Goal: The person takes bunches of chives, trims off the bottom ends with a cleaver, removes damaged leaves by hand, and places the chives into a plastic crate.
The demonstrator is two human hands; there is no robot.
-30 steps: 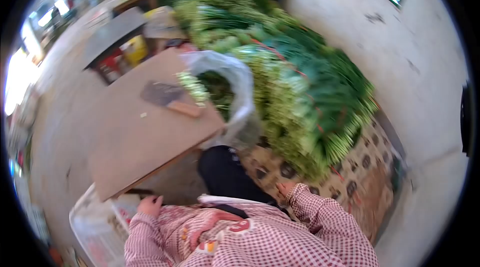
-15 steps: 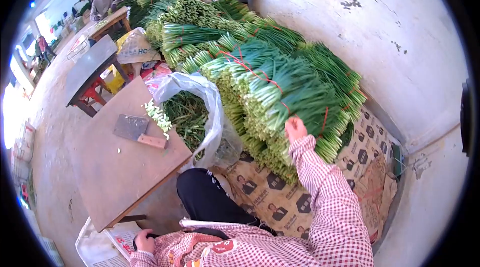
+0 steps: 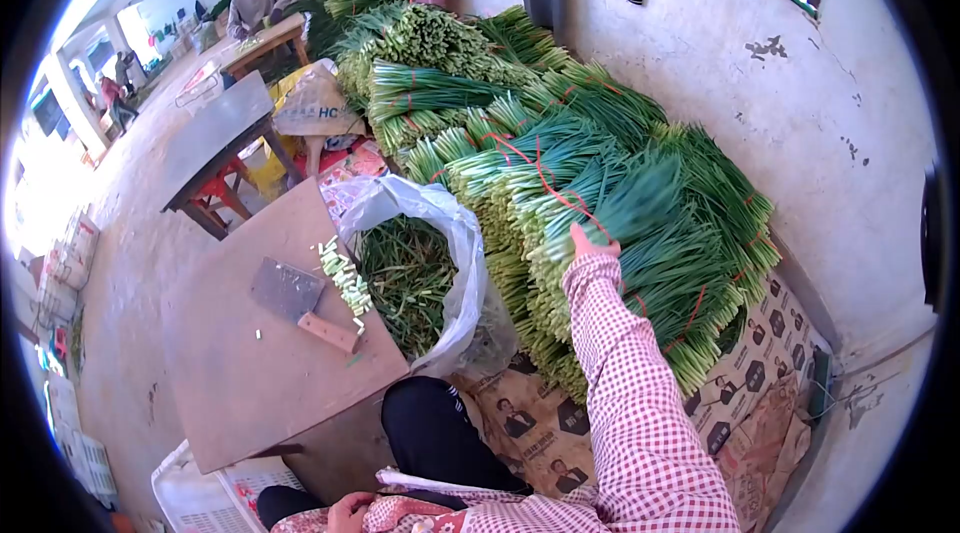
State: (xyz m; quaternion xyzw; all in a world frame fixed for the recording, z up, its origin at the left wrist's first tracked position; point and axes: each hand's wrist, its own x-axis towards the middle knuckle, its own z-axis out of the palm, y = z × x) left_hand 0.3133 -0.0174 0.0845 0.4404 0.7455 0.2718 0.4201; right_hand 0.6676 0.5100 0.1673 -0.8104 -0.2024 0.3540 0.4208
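Observation:
My right hand (image 3: pixel 596 245) reaches to the front of a stacked pile of long green chives (image 3: pixel 520 183), closed on a bunch of chives (image 3: pixel 640 208) whose leafy end is blurred. Red ties run over the bundles beside it. My left hand (image 3: pixel 350 511) rests low at my lap, its fingers curled and partly hidden, with nothing visible in it. On the brown table (image 3: pixel 230 363) to my left lie a cleaver (image 3: pixel 290 288) with a wooden handle and short cut pale pieces (image 3: pixel 345 283).
A clear plastic bag (image 3: pixel 455 223) of green trimmings stands against the table's right edge. Printed brown sheeting (image 3: pixel 520 413) covers the floor under the pile. A white plastic crate (image 3: pixel 190 493) sits below the table. Another person (image 3: pixel 258 3) works at a far table.
My right hand has shifted slightly left and up along the pile, and the leaves by it are now swung and blurred. My left hand has moved inward across my lap. The view has shifted.

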